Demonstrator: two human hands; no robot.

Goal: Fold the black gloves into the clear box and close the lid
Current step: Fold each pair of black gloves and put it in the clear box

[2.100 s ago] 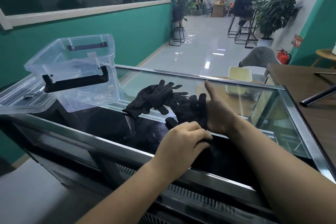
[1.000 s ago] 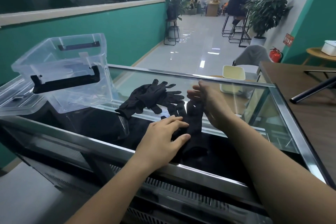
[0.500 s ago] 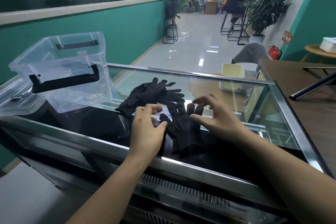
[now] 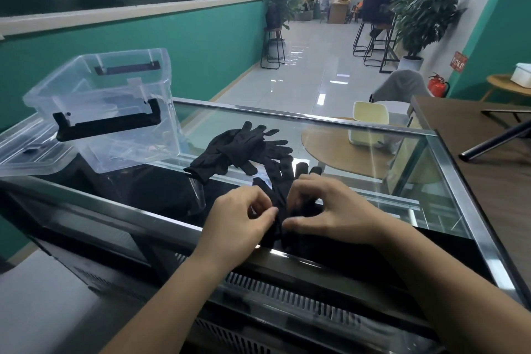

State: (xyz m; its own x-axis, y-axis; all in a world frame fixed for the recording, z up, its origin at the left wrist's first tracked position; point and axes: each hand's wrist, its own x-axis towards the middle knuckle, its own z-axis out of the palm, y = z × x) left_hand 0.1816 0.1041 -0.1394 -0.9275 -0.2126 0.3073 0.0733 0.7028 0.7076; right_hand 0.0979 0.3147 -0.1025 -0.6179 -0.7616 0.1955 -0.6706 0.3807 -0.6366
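Two hands meet at frame centre over one black glove (image 4: 283,181). Left hand (image 4: 241,215): thumb and index pinch the glove's left edge, other fingers curled. Right hand (image 4: 330,210): fingers curled down onto the glove's right side, thumb stretched left along the cloth, so it grips too. The glove lies flat on the glass counter (image 4: 373,181), cuff toward the lower edge of the frame, fingertips pointing up-frame and sticking out above the right hand's knuckles.

More black gloves sit in a loose pile (image 4: 238,146) just above and left of the held one, fingers splayed toward the upper right; it touches or overlaps the held glove's fingertips, cannot tell which.

Box (image 4: 115,106), clear, at left of frame on the counter, open top tilted toward the camera, black handle (image 4: 106,123) across the near side. No gloves seen inside. Lid (image 4: 26,152) off, lying at far left edge, partly under or beside the box.

Background upper right: a seated person (image 4: 376,0), plant (image 4: 425,14), stools.
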